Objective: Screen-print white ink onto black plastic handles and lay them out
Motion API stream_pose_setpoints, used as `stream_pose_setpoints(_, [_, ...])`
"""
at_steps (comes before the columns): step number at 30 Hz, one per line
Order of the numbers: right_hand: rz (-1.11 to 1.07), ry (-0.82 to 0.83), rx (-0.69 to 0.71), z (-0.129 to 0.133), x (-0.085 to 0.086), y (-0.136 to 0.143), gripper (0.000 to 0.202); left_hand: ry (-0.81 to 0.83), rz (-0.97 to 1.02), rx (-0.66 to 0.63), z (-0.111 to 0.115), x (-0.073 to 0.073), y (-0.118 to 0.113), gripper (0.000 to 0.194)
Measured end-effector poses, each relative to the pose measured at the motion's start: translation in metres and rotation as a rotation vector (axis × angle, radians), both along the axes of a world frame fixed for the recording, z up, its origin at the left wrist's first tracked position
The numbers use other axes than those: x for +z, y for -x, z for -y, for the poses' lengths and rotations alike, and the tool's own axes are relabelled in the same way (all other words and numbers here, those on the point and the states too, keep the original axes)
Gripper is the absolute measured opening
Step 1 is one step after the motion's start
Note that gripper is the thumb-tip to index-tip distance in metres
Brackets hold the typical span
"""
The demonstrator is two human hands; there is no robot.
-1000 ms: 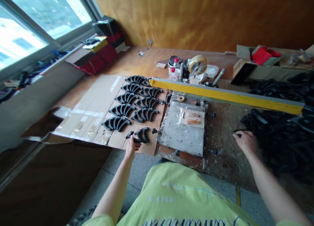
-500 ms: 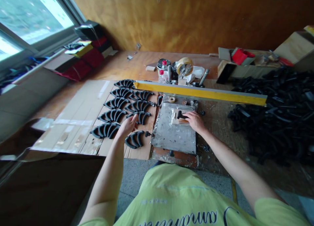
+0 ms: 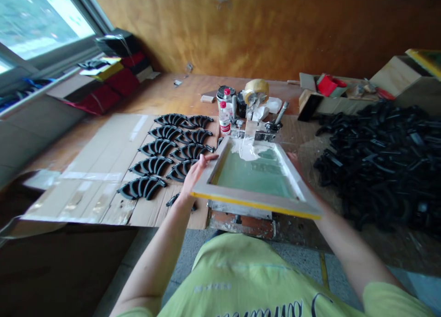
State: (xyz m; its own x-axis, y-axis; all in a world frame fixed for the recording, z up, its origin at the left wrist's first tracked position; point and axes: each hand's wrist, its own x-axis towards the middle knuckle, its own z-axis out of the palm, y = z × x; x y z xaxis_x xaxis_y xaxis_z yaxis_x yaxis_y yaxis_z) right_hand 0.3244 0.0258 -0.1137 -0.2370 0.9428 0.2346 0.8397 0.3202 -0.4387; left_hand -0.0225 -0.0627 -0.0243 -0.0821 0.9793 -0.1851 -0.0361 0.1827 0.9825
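Observation:
A screen-printing frame with pale rails, a yellow front edge and green mesh tilts over the metal plate, hiding most of it. My left hand is closed at the frame's left rail, fingers along its top. At the right rail, my right hand is mostly hidden behind the frame, so its grip cannot be made out. Curved black ribbed parts lie in rows on cardboard, left of my left hand. Whatever lies on the plate under the mesh is covered.
A large heap of black parts fills the right side. Behind the frame stand a red-capped bottle, a tape roll and metal clamp posts. Boxes stand by the window; a cardboard box sits back right.
The frame has swung down from raised to low over the plate. My left hand moved right, from the black parts to its left rail; my right hand left the black piece on the plate.

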Motion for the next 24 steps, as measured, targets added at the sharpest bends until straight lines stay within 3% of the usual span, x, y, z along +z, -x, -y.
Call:
stream_pose_setpoints(3, [-0.033,-0.152,-0.099,-0.026,0.021,0.010,0.037,0.163,0.000,-0.048,0.025,-0.050,0.007,0.066])
stream_pose_setpoints(6, [0.016,-0.240,0.048,-0.054,0.038,0.059,0.056,0.216,-0.025,-0.020,0.033,-0.097,0.005,0.083])
stream_pose_setpoints(9, [0.184,-0.109,0.163,-0.066,0.041,0.103,0.042,0.228,-0.091,0.016,0.032,-0.123,0.004,0.079])
stream_pose_setpoints(12, [0.294,0.033,0.218,-0.053,0.030,0.112,0.015,0.234,-0.144,0.024,0.031,-0.128,0.006,0.073])
stream_pose_setpoints(15, [0.304,0.010,0.392,-0.026,0.022,0.092,0.014,0.236,-0.190,0.019,0.031,-0.127,0.007,0.070])
stream_pose_setpoints(19, [0.249,0.030,0.676,-0.011,0.027,0.073,0.015,0.231,-0.221,0.023,0.031,-0.128,0.006,0.070])
stream_pose_setpoints(24, [0.168,-0.070,0.526,-0.007,0.024,0.082,0.016,0.226,-0.199,0.009,0.032,-0.124,0.005,0.072])
